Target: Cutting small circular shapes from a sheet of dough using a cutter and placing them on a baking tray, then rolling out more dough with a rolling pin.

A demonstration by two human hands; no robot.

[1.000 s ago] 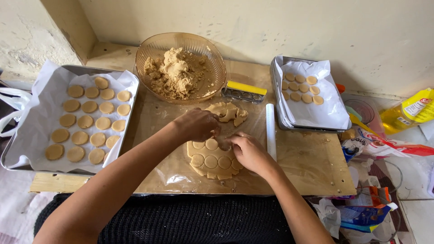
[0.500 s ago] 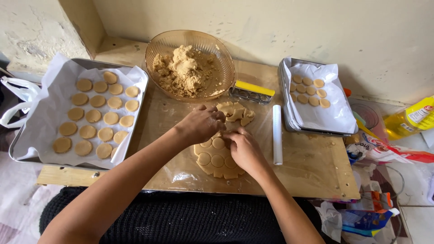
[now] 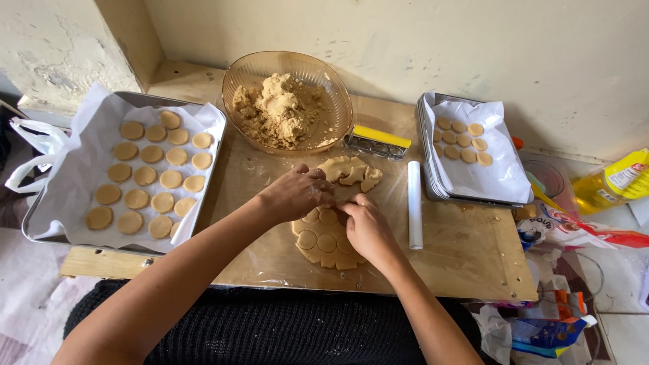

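A flat sheet of rolled tan dough [image 3: 323, 245], scored with round cut-outs, lies on a plastic-covered wooden board [image 3: 473, 257]. My left hand [image 3: 297, 192] rests curled over the sheet's far edge. My right hand [image 3: 366, 226] sits on its right side, fingertips meeting the left hand's at the dough. What the fingers pinch is hidden. Just beyond the hands lies a small heap of dough scraps [image 3: 353, 172].
A paper-lined tray [image 3: 40, 209] at left carries several round cookies. A glass bowl [image 3: 334, 91] of crumbly dough stands at the back, a yellow-handled grater [image 3: 376, 140] beside it. A white rolling pin [image 3: 414, 203] and a second lined tray [image 3: 497, 182] lie right; bags and a bottle clutter the far right.
Both hands have stayed over the dough sheet's far edge, drawing slightly closer together. The view has shifted a little; nothing else on the board has moved.
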